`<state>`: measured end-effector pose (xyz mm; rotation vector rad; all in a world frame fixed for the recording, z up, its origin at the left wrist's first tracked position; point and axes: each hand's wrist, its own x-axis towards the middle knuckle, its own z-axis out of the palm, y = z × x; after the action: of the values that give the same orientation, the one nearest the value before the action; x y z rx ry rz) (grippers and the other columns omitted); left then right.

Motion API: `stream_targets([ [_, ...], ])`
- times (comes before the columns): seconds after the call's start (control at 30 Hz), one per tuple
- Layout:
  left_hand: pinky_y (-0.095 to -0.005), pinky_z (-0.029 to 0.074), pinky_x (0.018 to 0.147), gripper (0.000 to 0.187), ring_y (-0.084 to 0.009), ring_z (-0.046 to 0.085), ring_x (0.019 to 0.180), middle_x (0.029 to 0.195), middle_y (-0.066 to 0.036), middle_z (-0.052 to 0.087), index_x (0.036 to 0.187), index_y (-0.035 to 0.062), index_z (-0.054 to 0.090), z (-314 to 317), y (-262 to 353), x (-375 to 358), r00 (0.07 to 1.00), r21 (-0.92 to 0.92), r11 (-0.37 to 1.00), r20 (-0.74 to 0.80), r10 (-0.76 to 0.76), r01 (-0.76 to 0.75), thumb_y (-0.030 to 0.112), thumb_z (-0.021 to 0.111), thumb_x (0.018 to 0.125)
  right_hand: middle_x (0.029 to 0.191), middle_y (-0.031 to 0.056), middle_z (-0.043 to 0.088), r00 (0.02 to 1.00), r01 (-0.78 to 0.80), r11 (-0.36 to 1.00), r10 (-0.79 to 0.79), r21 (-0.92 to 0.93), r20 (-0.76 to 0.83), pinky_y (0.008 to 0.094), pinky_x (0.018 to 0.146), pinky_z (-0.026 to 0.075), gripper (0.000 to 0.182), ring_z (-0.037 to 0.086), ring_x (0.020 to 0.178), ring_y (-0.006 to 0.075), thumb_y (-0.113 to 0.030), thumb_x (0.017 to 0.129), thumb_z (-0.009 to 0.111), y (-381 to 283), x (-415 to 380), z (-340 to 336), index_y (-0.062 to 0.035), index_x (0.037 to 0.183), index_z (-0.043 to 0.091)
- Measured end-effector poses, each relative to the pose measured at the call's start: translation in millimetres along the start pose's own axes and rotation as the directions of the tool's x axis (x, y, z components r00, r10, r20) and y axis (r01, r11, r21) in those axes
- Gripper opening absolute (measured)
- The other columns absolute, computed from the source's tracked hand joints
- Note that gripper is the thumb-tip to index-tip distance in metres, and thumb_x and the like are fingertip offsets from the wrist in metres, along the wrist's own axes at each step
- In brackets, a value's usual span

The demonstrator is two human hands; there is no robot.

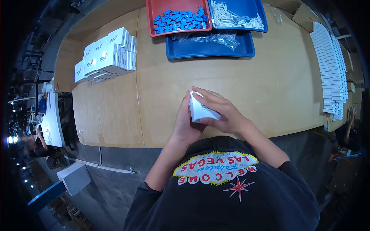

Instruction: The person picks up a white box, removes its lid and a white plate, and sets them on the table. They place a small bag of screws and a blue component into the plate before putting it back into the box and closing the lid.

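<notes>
A small white box [202, 111] with dark printing on its face is held between my two hands, close to my body over the near edge of the cardboard-covered table [246, 88]. My left hand [185, 122] wraps its left side and underside, fingers pointing away from me. Across its top and right side lies my right hand [222, 111], with the thumb along the near edge and the fingers bent over the far end. Much of the box is hidden by my fingers.
White printed boxes [104, 56] stand stacked at the left. Ahead are a red tray [151, 23] of blue pieces, a blue tray [262, 17] of white sticks and another blue tray [185, 52] with clear plastic bags. Tall rows of white boxes [327, 69] line the right edge.
</notes>
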<state>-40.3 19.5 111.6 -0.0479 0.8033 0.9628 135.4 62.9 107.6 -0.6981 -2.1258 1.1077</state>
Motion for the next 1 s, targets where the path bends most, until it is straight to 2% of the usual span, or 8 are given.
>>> stream_targets([
  [0.13,-0.041,0.057,0.094,0.065,-0.0229,0.069,0.112,0.121,-0.01,0.068,0.139,0.0137,0.055,28.9,0.9,-22.1,0.995,0.119,0.99,-0.064,0.083,-0.075,0.066,0.035,0.107,0.159,0.0213,0.048,0.995,0.09,0.996,-0.09,0.019,-0.037,0.0506,0.116,0.041,0.078,0.051,0.143,0.042,-0.032,0.082,0.084,-7.5,0.0,-0.8,-0.0084,0.151,0.056],
  [0.33,-0.0378,0.057,0.095,0.055,-0.0229,0.069,0.113,0.122,-0.01,0.068,0.142,0.009,0.053,26.5,-4.5,-25.0,0.99,0.27,0.953,-0.003,0.144,-0.138,0.053,0.048,0.109,0.159,0.023,0.047,0.993,0.115,0.993,-0.114,-0.028,0.04,0.0512,0.119,0.037,0.07,0.047,0.146,0.0434,-0.033,0.091,0.079,-5.6,4.6,-19.5,-0.0022,0.149,0.056],
  [0.43,-0.0327,0.056,0.091,0.047,-0.0158,0.068,0.111,0.123,-0.005,0.068,0.143,0.0053,0.055,22.4,-6.2,-25.3,0.97,0.334,0.911,0.096,0.223,-0.243,0.039,0.056,0.11,0.157,0.0222,0.049,0.983,0.051,0.992,-0.029,0.119,-0.18,0.0471,0.12,0.037,0.061,0.049,0.145,0.0367,-0.03,0.098,0.074,-3.9,2.3,-17.7,0.0027,0.146,0.056],
  [0.53,-0.0291,0.054,0.093,0.05,-0.0105,0.064,0.112,0.127,-0.005,0.066,0.152,0.0019,0.051,32.2,0.8,-34.0,0.913,0.492,0.771,0.259,0.314,-0.405,0.031,0.055,0.111,0.157,0.0198,0.05,0.889,-0.122,0.778,0.362,0.616,-0.281,0.0428,0.119,0.039,0.054,0.049,0.145,0.0285,-0.023,0.1,0.072,-18.1,-4.3,-8.4,0.0046,0.144,0.056],
  [0.57,-0.0282,0.051,0.097,0.053,-0.0088,0.061,0.114,0.133,-0.005,0.065,0.158,0.0017,0.044,32.2,3.4,-35.6,0.905,0.526,0.74,0.304,0.296,-0.419,0.025,0.054,0.112,0.147,0.0148,0.059,0.884,-0.135,0.733,0.392,0.667,-0.252,0.0371,0.112,0.047,0.046,0.056,0.135,0.0211,-0.016,0.1,0.073,-17.6,-7.9,-10.1,0.0035,0.139,0.059],
  [0.67,-0.0298,0.049,0.101,0.051,-0.0105,0.06,0.117,0.136,-0.007,0.064,0.156,0.0025,0.048,27.5,3.6,-38.8,0.874,0.624,0.619,0.409,0.26,-0.476,0.021,0.057,0.11,0.132,0.0104,0.068,0.882,-0.301,0.505,0.469,0.809,0.035,0.0335,0.103,0.052,0.041,0.065,0.12,0.0179,-0.012,0.098,0.075,-8.5,-33.3,-22.0,0.0045,0.133,0.061],
  [0.7,-0.0307,0.049,0.102,0.054,-0.013,0.061,0.117,0.136,-0.008,0.065,0.155,0.0009,0.049,27.4,2.6,-39.1,0.874,0.643,0.597,0.413,0.258,-0.48,0.021,0.062,0.107,0.117,0.0058,0.072,0.891,-0.226,0.461,0.453,0.858,-0.009,0.03,0.096,0.055,0.037,0.068,0.109,0.014,-0.011,0.096,0.077,-13.7,-33.6,-21.1,0.0044,0.128,0.063],
  [1.0,-0.0347,0.045,0.11,0.051,-0.015,0.058,0.125,0.143,-0.008,0.063,0.155,0.0028,0.05,30.4,2.0,-52.6,0.879,0.687,0.561,0.44,0.186,-0.462,0.013,0.061,0.107,0.111,0.0065,0.073,0.926,-0.162,0.699,0.352,0.696,-0.138,0.0291,0.091,0.054,0.036,0.067,0.104,0.0132,-0.018,0.094,0.08,-34.4,-35.4,-26.5,0.0032,0.122,0.069],
])
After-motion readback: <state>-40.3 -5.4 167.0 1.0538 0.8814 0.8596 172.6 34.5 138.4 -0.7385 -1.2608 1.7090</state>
